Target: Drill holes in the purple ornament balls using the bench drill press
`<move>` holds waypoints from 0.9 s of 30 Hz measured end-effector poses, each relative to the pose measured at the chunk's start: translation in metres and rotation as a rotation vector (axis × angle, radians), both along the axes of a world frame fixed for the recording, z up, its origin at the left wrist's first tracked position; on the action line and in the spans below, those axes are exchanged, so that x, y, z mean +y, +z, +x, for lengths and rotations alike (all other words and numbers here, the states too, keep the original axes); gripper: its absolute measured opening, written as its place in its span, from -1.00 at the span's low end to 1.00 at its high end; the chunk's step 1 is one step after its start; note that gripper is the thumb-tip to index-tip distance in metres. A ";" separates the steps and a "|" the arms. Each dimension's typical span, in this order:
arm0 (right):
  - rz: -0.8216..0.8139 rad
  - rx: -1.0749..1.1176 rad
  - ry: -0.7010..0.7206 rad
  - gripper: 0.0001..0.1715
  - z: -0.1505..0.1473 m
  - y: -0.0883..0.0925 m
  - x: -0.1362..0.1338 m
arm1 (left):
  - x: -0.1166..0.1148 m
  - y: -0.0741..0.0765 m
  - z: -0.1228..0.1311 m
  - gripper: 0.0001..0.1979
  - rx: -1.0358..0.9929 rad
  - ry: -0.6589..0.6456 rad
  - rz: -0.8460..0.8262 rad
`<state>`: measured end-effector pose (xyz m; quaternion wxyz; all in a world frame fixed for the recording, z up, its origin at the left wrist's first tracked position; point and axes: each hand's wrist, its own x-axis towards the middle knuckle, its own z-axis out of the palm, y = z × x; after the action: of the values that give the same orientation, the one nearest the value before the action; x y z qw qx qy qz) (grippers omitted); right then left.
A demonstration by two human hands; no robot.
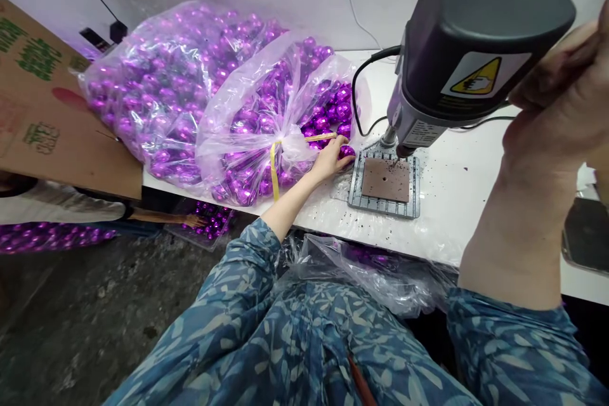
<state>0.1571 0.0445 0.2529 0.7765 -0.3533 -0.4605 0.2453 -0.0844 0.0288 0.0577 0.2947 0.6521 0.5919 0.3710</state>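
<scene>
My left hand (329,160) is closed with its fingertips round a shiny purple ball (346,151), at the mouth of an open clear bag of similar balls (333,108). Just right of it lies the drill press's grey slotted base (356,196), bearing a brown board (384,187) with a small hole and dark shavings. Above the board stands the black drill press head (480,44), its drill tip pointing down. My right hand (566,82) is raised against the right side of that head, fingers curled; whatever they grip is hidden.
A large bag of purple balls (166,89) fills the table's left side, beside a cardboard box (61,101). At lower left a co-worker's hand (195,221) reaches into a tray of balls (214,222). Clear plastic (371,273) hangs at the table edge. A phone (587,235) lies right.
</scene>
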 end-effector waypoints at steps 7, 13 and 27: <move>0.119 0.110 -0.021 -0.46 -0.006 0.002 0.000 | -0.030 0.011 -0.011 -0.67 -1.004 0.057 -0.336; 0.039 0.062 -0.056 -0.41 -0.006 0.001 0.003 | -0.045 0.016 0.006 -0.70 -1.218 0.057 -0.427; 0.241 0.044 0.029 -0.48 -0.010 0.001 0.004 | -0.039 -0.025 0.042 -0.39 -0.884 -0.021 -0.199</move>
<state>0.1469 0.0485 0.2538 0.8197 -0.2453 -0.4745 0.2070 -0.0425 -0.0098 0.0323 0.5841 0.4058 0.4352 0.5521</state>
